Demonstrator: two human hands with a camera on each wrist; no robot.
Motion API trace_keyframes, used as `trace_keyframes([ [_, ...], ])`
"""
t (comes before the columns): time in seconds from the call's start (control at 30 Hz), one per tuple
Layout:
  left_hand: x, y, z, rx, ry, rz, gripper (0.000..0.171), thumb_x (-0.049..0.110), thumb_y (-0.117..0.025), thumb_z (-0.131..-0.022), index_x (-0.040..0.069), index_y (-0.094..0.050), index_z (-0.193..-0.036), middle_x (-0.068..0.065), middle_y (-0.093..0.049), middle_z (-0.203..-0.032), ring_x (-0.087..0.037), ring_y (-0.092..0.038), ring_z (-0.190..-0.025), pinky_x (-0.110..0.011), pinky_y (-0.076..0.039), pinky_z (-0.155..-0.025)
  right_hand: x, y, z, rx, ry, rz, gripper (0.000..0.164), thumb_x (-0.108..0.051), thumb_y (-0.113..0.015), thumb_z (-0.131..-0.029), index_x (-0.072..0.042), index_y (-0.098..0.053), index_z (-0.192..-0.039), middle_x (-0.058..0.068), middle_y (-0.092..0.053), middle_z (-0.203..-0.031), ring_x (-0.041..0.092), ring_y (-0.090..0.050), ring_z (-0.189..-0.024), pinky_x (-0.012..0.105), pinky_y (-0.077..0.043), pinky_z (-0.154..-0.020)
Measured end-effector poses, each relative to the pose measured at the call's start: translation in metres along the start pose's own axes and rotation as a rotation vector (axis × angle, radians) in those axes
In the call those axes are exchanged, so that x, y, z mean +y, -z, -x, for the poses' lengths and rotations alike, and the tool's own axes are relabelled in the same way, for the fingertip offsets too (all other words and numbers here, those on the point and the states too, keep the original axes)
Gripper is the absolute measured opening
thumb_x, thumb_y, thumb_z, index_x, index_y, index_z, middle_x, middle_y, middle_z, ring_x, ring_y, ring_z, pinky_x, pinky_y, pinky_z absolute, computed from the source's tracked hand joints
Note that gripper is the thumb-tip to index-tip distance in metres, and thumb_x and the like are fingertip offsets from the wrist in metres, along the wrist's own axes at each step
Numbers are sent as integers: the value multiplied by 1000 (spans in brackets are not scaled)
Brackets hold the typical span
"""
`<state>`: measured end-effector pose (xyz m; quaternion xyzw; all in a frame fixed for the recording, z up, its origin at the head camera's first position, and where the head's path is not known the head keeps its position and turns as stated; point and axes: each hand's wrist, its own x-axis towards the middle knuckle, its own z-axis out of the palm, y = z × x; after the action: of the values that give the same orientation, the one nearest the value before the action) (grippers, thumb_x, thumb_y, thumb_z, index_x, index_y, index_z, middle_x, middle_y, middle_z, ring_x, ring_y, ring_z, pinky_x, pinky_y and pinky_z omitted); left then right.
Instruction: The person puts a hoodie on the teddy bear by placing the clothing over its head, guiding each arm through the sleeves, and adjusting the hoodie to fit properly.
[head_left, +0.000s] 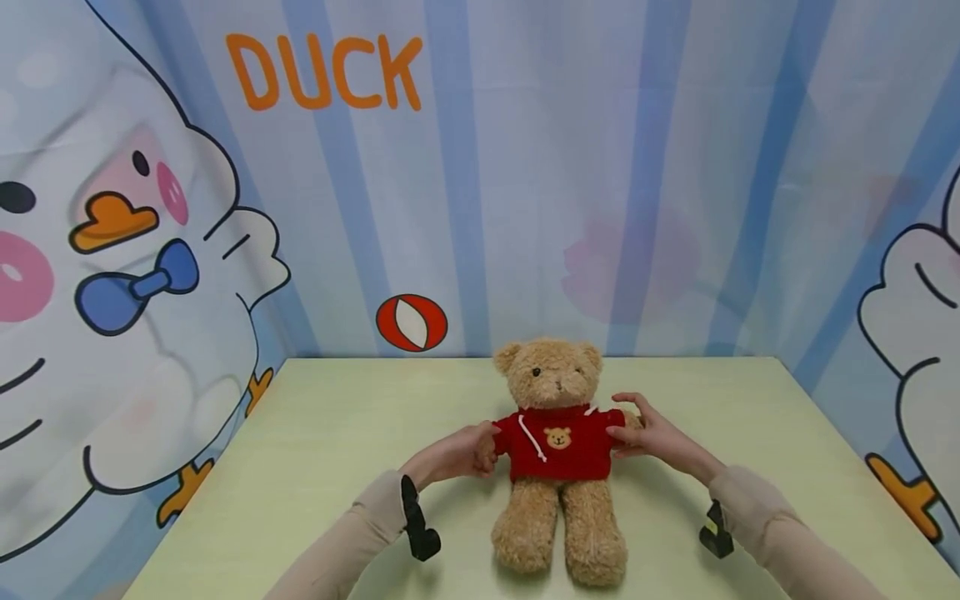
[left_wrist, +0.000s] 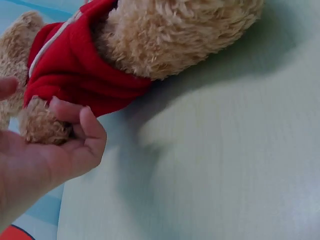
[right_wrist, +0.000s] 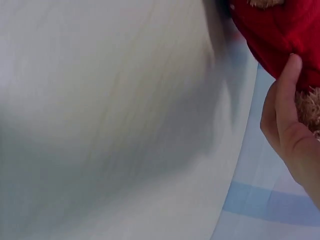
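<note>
A tan plush teddy bear (head_left: pixel 525 525) in a red hoodie (head_left: pixel 558 467) faces forward, with a small bear face and white drawstrings on its front. My left hand (head_left: pixel 465 454) holds the bear's arm at the left. In the left wrist view, my fingers (left_wrist: pixel 92 130) curl round the furry paw (left_wrist: pixel 42 122) below the sleeve. Over at the right, my right hand (head_left: pixel 660 437) grips the other arm, its paw (head_left: pixel 632 420) between thumb and fingers. One digit lies along the red sleeve (right_wrist: pixel 300 30) in the right wrist view; most of that hand is out of frame there.
The bear is on a pale yellow-green table (head_left: pixel 360 417). A blue striped curtain (head_left: pixel 517 167) printed with ducks, a ball and the word DUCK stands behind and beside it. Black straps with small devices (head_left: pixel 422 533) sit on both wrists.
</note>
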<state>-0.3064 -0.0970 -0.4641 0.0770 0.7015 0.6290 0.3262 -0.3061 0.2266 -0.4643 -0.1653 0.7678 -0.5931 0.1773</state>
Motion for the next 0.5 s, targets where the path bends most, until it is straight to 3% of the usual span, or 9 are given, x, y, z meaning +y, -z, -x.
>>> trace_keyframes([
  [0.07,-4,-5,-1,48,-30,-14,42,31,-41,-93,13,-36,-55,3,-33,-51,-11,-46,-58,-26,-46,-62,2,-4,2,8,7,-40,56,-21,-53,-89,3,-23,-130,30,-42,-118,18,-64,-89,43,-49,-82],
  [0.13,-8,-12,-2,98,-79,-15,38,27,-47,-92,12,-38,-58,6,-41,-52,-9,-54,-60,-29,-51,-67,2,-10,3,36,39,-14,51,-19,-52,-90,8,-29,-126,33,-40,-120,19,-64,-88,44,-49,-80],
  [0.27,-14,-26,-3,286,-190,-70,17,12,-58,-85,3,-44,-80,-1,-55,-67,-8,-61,-61,-33,-53,-69,-1,-23,5,177,161,252,33,-12,-55,-88,6,-42,-112,33,-48,-99,21,-63,-69,37,-54,-63],
  [0.37,-17,-36,-1,488,-328,-336,34,14,-65,-80,0,-38,-95,-8,-49,-79,-9,-51,-57,-26,-48,-56,-4,-32,5,270,269,463,21,-4,-56,-85,-1,-48,-104,25,-50,-92,11,-54,-54,26,-50,-52],
  [0.43,-17,-40,1,631,-453,-619,43,20,-69,-76,2,-36,-97,-11,-41,-88,-11,-44,-64,-23,-40,-54,-5,-36,4,295,321,534,22,2,-55,-83,-4,-48,-103,20,-49,-100,4,-45,-50,22,-46,-49],
  [0.5,-16,-42,3,726,-627,-948,43,20,-70,-75,4,-38,-99,-14,-38,-93,-17,-40,-71,-26,-35,-59,-5,-40,3,312,350,586,26,6,-54,-82,-6,-49,-104,16,-48,-96,3,-39,-50,20,-41,-47],
])
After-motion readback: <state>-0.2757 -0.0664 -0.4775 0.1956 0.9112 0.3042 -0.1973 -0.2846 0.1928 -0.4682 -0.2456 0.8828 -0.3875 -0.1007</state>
